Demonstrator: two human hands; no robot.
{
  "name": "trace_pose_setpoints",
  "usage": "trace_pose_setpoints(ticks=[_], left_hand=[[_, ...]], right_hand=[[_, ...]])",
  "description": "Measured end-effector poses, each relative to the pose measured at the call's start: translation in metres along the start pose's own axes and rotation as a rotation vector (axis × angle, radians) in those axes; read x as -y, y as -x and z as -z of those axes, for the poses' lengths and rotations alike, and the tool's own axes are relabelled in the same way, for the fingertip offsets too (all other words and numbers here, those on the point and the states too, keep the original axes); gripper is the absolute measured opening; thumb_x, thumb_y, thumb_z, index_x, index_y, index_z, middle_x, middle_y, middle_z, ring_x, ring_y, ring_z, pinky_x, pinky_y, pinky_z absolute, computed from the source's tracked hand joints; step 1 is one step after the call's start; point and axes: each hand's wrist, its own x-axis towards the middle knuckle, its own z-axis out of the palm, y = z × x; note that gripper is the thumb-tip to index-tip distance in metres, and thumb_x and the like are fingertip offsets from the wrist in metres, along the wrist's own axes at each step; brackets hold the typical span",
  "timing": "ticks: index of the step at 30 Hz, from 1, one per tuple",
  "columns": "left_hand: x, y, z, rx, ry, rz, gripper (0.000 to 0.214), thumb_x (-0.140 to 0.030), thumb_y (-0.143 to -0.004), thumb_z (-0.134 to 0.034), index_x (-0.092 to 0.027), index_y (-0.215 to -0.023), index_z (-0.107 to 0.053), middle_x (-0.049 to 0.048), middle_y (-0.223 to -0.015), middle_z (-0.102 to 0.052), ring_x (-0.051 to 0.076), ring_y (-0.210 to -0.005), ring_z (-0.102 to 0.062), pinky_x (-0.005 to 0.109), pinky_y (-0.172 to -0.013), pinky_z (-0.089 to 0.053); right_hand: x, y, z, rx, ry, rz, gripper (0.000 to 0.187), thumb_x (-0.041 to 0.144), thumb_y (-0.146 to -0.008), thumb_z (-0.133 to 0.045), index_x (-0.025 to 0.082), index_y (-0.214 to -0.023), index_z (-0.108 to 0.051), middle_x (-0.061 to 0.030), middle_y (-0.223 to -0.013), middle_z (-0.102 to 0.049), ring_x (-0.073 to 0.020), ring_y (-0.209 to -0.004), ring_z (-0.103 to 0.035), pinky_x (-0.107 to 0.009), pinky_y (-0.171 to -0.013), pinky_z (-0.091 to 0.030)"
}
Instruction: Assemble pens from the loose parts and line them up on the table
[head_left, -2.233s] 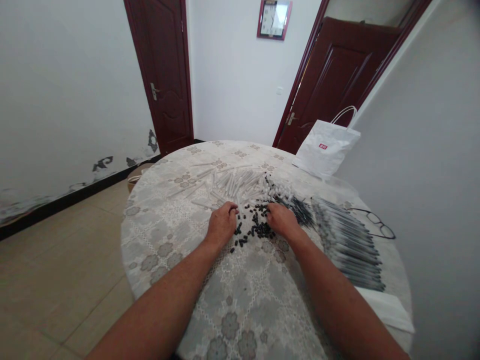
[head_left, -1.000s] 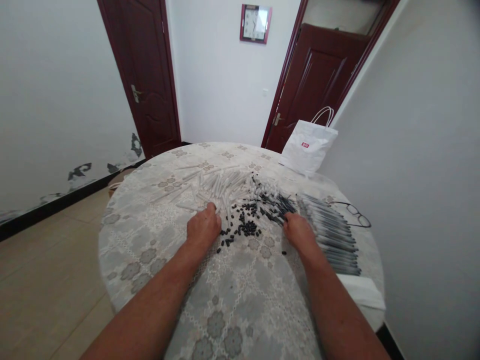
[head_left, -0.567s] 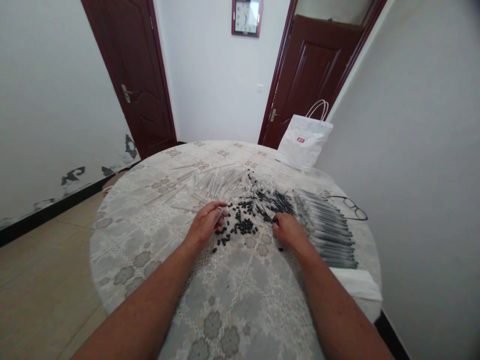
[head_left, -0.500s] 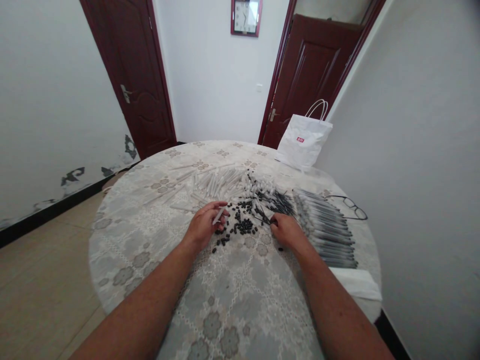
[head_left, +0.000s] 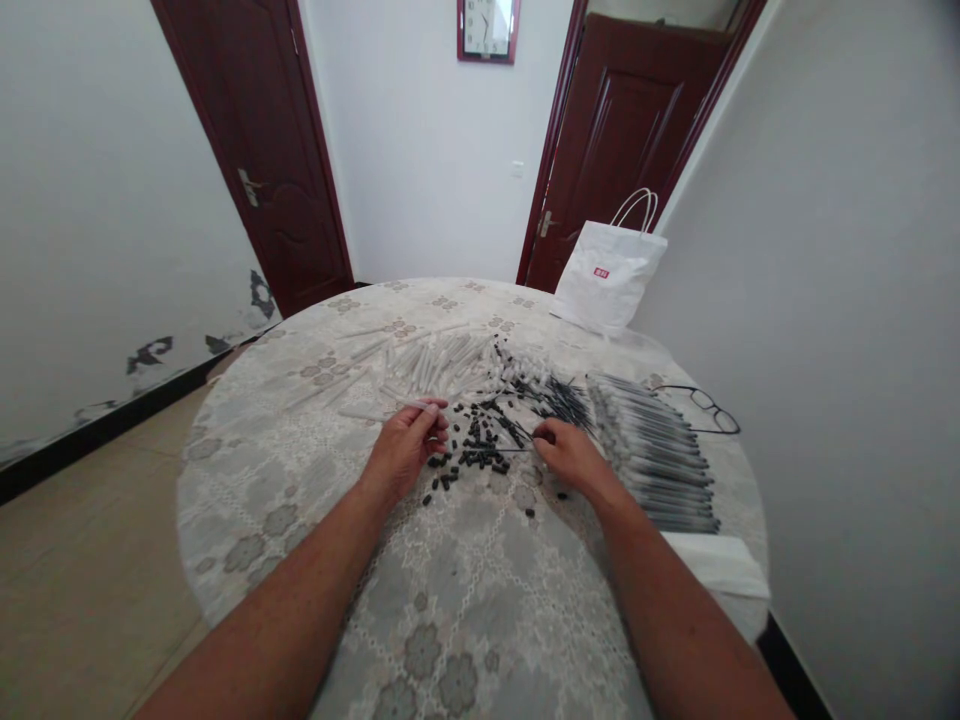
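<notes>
My left hand (head_left: pixel 405 440) is closed around a whitish translucent pen barrel (head_left: pixel 421 405), pinched between thumb and fingers and lying nearly level. Between the thumb and fingertips of my right hand (head_left: pixel 566 450) is a thin dark pen refill (head_left: pixel 514 450), its free end pointing left over the black plugs. Small black plugs (head_left: pixel 480 435) are scattered between the two hands. Beyond my right fingers lies a heap of black refills (head_left: pixel 562 400). Loose translucent barrels (head_left: pixel 439 362) spread out past my left hand, with small white pieces (head_left: pixel 529 368) beside them.
A row of finished-looking pens (head_left: pixel 664 455) lies to the right, near eyeglasses (head_left: pixel 705 405) and a folded white cloth (head_left: pixel 712 568). At the back right stands a white paper bag (head_left: pixel 611 275). Everything rests on a round table with a patterned cloth (head_left: pixel 480 600).
My right hand has moved slightly left, and a refill now sticks out from its fingers. The barrel in my left hand has turned flatter. A black plug now lies nearer on the cloth.
</notes>
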Motion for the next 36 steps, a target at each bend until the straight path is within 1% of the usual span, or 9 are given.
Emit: trace_pose_setpoints(ticks=[5,9,13,16,19,22,28,32,36], left_hand=[[0.003,0.002,-0.004,0.015,-0.026,0.033,0.034,-0.041,-0.081,-0.072,-0.016,-0.103,-0.067,0.0028,-0.081,-0.062,0.012,-0.066,-0.061,0.023,-0.054,-0.052],[0.001,0.008,-0.008,0.121,-0.015,0.105,0.032,-0.041,-0.083,-0.071,-0.016,-0.102,-0.069,0.0039,-0.078,-0.063,0.014,-0.067,-0.063,0.025,-0.056,-0.054],[-0.002,0.029,-0.020,0.497,0.034,0.291,0.028,-0.041,-0.086,-0.068,-0.015,-0.096,-0.070,0.0068,-0.072,-0.065,0.018,-0.067,-0.066,0.031,-0.061,-0.056],[0.005,0.053,-0.040,0.834,0.067,0.500,0.034,-0.045,-0.089,-0.063,-0.014,-0.100,-0.069,0.0147,-0.088,-0.071,0.029,-0.089,-0.071,0.043,-0.078,-0.057],[0.021,0.070,-0.058,1.009,-0.007,0.616,0.037,-0.047,-0.091,-0.058,-0.013,-0.098,-0.072,0.0172,-0.101,-0.072,0.026,-0.096,-0.070,0.041,-0.089,-0.052],[0.034,0.070,-0.064,0.952,-0.092,0.535,0.038,-0.046,-0.093,-0.055,-0.014,-0.099,-0.074,0.0169,-0.112,-0.070,0.024,-0.102,-0.067,0.040,-0.096,-0.048],[0.042,0.046,-0.053,0.568,-0.133,0.160,0.036,-0.045,-0.093,-0.056,-0.015,-0.090,-0.075,0.0160,-0.104,-0.072,0.026,-0.105,-0.065,0.040,-0.101,-0.044],[0.036,0.031,-0.044,0.333,0.034,0.117,0.034,-0.042,-0.093,-0.056,-0.013,-0.087,-0.073,0.0155,-0.096,-0.073,0.025,-0.097,-0.068,0.040,-0.096,-0.048],[0.024,0.021,-0.033,0.166,0.224,0.129,0.030,-0.042,-0.089,-0.060,-0.014,-0.087,-0.069,0.0108,-0.086,-0.072,0.022,-0.080,-0.069,0.040,-0.079,-0.056]], right_hand=[[-0.007,-0.002,0.001,-0.066,0.077,-0.046,0.018,0.018,-0.083,-0.051,0.017,-0.086,-0.069,-0.0046,-0.083,-0.071,-0.0173,-0.078,-0.062,-0.025,-0.069,-0.038],[-0.011,-0.001,0.001,-0.102,0.124,-0.044,0.019,0.019,-0.084,-0.050,0.018,-0.086,-0.069,-0.0065,-0.086,-0.072,-0.0188,-0.082,-0.063,-0.026,-0.072,-0.038],[-0.013,-0.002,0.010,-0.187,0.041,-0.044,0.019,0.024,-0.084,-0.050,0.019,-0.086,-0.068,-0.0051,-0.085,-0.071,-0.0193,-0.080,-0.062,-0.027,-0.071,-0.039],[-0.015,-0.004,0.016,-0.242,-0.066,-0.074,0.019,0.028,-0.083,-0.050,0.020,-0.084,-0.067,-0.0036,-0.080,-0.070,-0.0192,-0.075,-0.061,-0.027,-0.067,-0.039],[-0.016,-0.004,0.018,-0.263,-0.134,-0.105,0.019,0.031,-0.082,-0.051,0.021,-0.083,-0.067,-0.0032,-0.079,-0.070,-0.0192,-0.073,-0.061,-0.027,-0.064,-0.040],[-0.018,-0.003,0.018,-0.260,-0.154,-0.113,0.019,0.032,-0.082,-0.051,0.021,-0.084,-0.067,-0.0028,-0.078,-0.069,-0.0188,-0.072,-0.061,-0.027,-0.064,-0.039],[-0.016,-0.001,0.021,-0.281,-0.189,-0.104,0.020,0.034,-0.083,-0.051,0.021,-0.085,-0.066,-0.0016,-0.072,-0.068,-0.0185,-0.070,-0.061,-0.027,-0.064,-0.040],[-0.015,-0.001,0.023,-0.305,-0.229,-0.115,0.020,0.034,-0.082,-0.051,0.021,-0.085,-0.066,-0.0004,-0.067,-0.066,-0.0176,-0.065,-0.059,-0.027,-0.062,-0.039],[-0.013,-0.001,0.025,-0.267,-0.362,-0.133,0.020,0.035,-0.082,-0.052,0.021,-0.084,-0.065,0.0022,-0.059,-0.061,-0.0155,-0.056,-0.055,-0.026,-0.056,-0.038]])
